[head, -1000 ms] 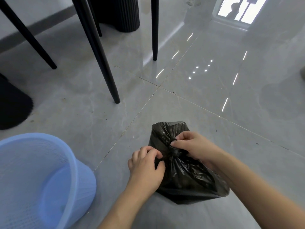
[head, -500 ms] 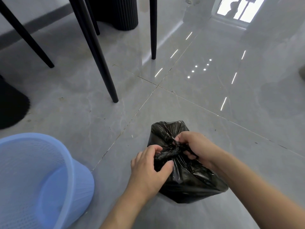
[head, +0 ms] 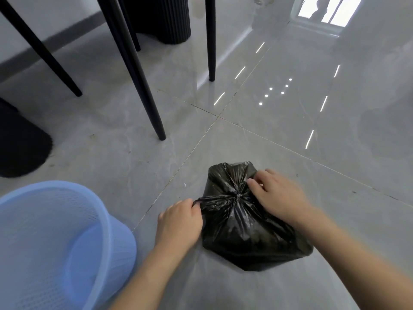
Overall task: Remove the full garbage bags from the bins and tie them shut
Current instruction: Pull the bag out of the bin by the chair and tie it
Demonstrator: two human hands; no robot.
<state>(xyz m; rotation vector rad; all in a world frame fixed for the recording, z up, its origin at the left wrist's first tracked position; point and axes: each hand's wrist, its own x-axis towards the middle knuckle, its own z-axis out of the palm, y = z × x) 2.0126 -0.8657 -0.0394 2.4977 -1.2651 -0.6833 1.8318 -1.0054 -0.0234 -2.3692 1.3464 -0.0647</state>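
Observation:
A full black garbage bag lies on the grey tiled floor in front of me, its top gathered into a knot near the middle. My left hand grips a twisted strand of the bag on the knot's left side, stretched taut. My right hand rests on the bag to the right of the knot, fingers closed on the bag's other end. A light blue plastic bin stands at the lower left with no bag in it.
Black chair legs stand on the floor beyond the bag, with a dark ribbed base behind them. A black rounded object sits at the left edge. Glossy floor stretches to the right.
My hands have drawn apart, the left pulling a strand of the bag leftward and the right shifting right, so the knot now shows between them.

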